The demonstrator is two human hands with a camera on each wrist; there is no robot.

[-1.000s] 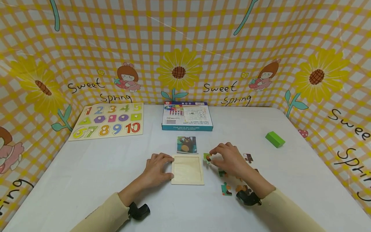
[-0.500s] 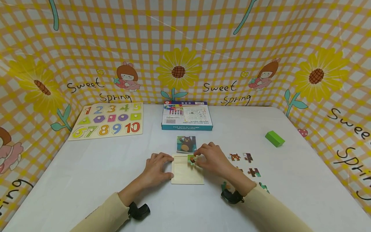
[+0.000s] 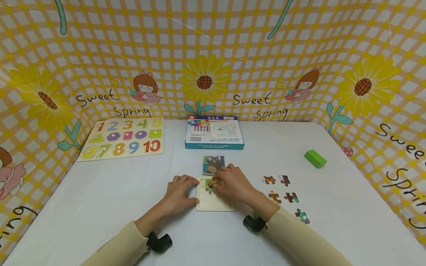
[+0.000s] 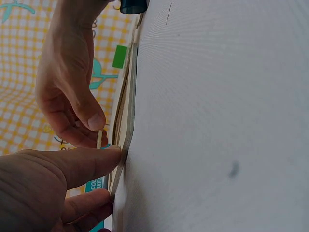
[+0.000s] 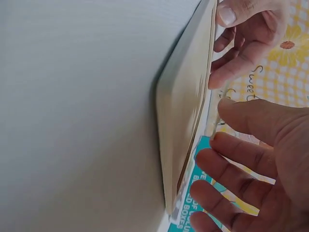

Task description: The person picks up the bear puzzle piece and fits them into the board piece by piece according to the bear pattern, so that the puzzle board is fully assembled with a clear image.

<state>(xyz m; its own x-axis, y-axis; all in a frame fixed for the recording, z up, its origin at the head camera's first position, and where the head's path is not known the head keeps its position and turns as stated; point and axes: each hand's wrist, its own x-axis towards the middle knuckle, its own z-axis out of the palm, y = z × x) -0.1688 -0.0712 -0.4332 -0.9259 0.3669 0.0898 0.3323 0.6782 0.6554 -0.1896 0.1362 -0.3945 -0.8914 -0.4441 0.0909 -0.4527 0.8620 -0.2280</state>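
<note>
My right hand [image 3: 230,183] pinches a green and brown jigsaw piece [image 3: 209,186] between thumb and index finger, over the upper left part of a square wooden puzzle tray [image 3: 213,204]. In the left wrist view the piece [image 4: 99,139] stands edge-on below the right thumb. My left hand [image 3: 181,194] touches the tray's left edge with thumb and index fingertips set apart along it. A bear picture card [image 3: 212,164] lies just behind the tray, its right corner behind the right hand. The right wrist view shows the other right fingers spread loosely.
Several loose jigsaw pieces [image 3: 291,197] lie right of the tray, one partly hidden by the right wrist. Behind are a number board [image 3: 124,140], a flat cardboard box [image 3: 214,146] and a green block [image 3: 315,159]. Patterned cloth [image 3: 206,44] rises at the back and sides.
My right hand has moved left with the jigsaw piece, from right of the tray to over its upper left part. The left hand has stayed at the tray's edge.
</note>
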